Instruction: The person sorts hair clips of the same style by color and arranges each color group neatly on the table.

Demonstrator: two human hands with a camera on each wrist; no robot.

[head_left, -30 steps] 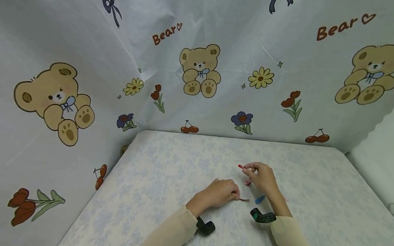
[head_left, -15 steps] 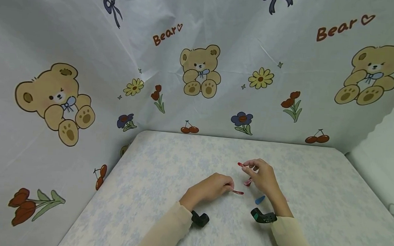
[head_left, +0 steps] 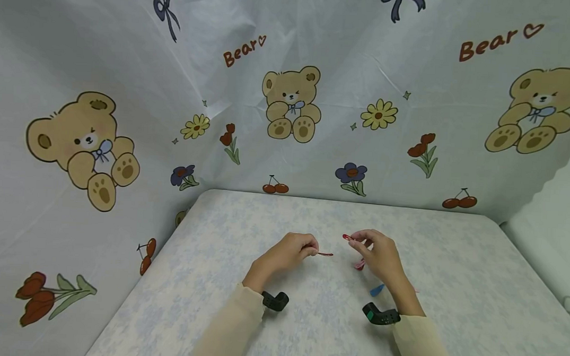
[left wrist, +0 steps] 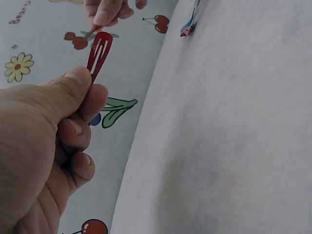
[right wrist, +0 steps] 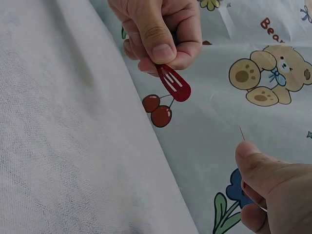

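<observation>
In the head view my left hand [head_left: 286,251] pinches the narrow end of a red snap hair clip [head_left: 325,254] between thumb and forefinger. The clip's slotted, rounded end points away from the fingers in the left wrist view. My right hand [head_left: 378,255], held to the right and higher over the table, pinches a second red hair clip [head_left: 347,237]; the right wrist view shows only its thin edge past the thumb. Both clips are in the air, apart from each other. A pink hair clip [head_left: 360,264] and a blue hair clip [head_left: 377,290] lie on the table near the right hand, partly covered by it.
A pale blue-mottled cloth covers the table [head_left: 245,219]. Behind and to the left hangs a white curtain [head_left: 337,84] printed with bears and flowers. A pink tip [head_left: 416,291] shows just right of the right wrist. Each wrist wears a black camera [head_left: 275,301].
My left hand has moved left and away from me with its red hair clip, rising from beside the blue clip. The right hand has hardly moved and keeps its clip.
</observation>
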